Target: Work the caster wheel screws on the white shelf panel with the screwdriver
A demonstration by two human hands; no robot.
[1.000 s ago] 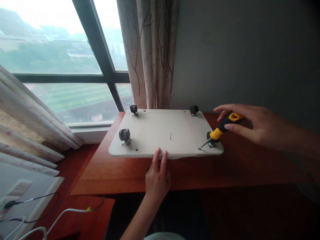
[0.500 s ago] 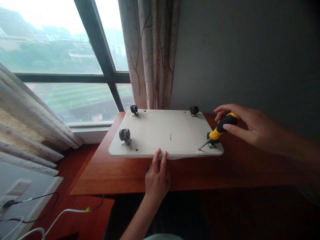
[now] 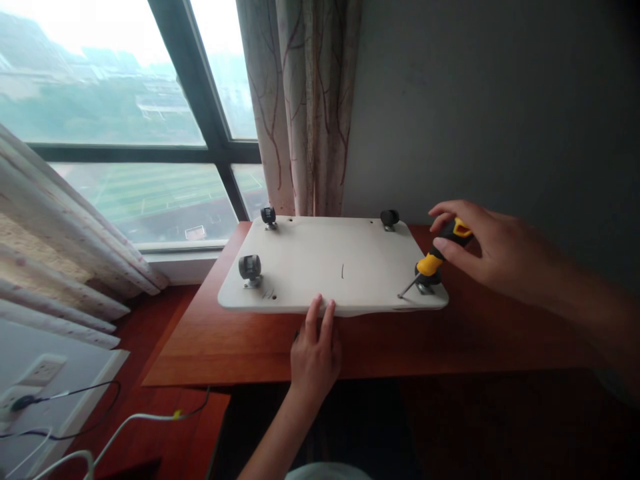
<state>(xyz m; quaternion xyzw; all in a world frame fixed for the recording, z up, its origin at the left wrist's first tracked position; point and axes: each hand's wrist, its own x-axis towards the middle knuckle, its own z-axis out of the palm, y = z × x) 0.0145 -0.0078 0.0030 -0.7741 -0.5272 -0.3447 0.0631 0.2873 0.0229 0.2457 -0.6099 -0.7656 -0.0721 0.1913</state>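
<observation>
A white board (image 3: 320,260) lies flat on the reddish wooden table (image 3: 240,353), with a black caster wheel (image 3: 250,268) near each corner. My right hand (image 3: 475,243) grips a yellow and black screwdriver (image 3: 429,264). The screwdriver leans, its tip touching the board near the front right caster (image 3: 429,279), which it partly covers. My left hand (image 3: 316,347) rests two fingertips on the board's front edge, fingers extended and holding nothing. Dark holes show near the board's corners.
A window (image 3: 125,193) and patterned curtains (image 3: 313,120) stand behind and to the left. A grey wall (image 3: 475,107) rises behind the table. At the lower left, cables (image 3: 140,418) run from a wall socket (image 3: 45,370).
The screwdriver's handle has turned a little in my right hand, and the fingers have shifted slightly on it. My left hand stays on the board's edge.
</observation>
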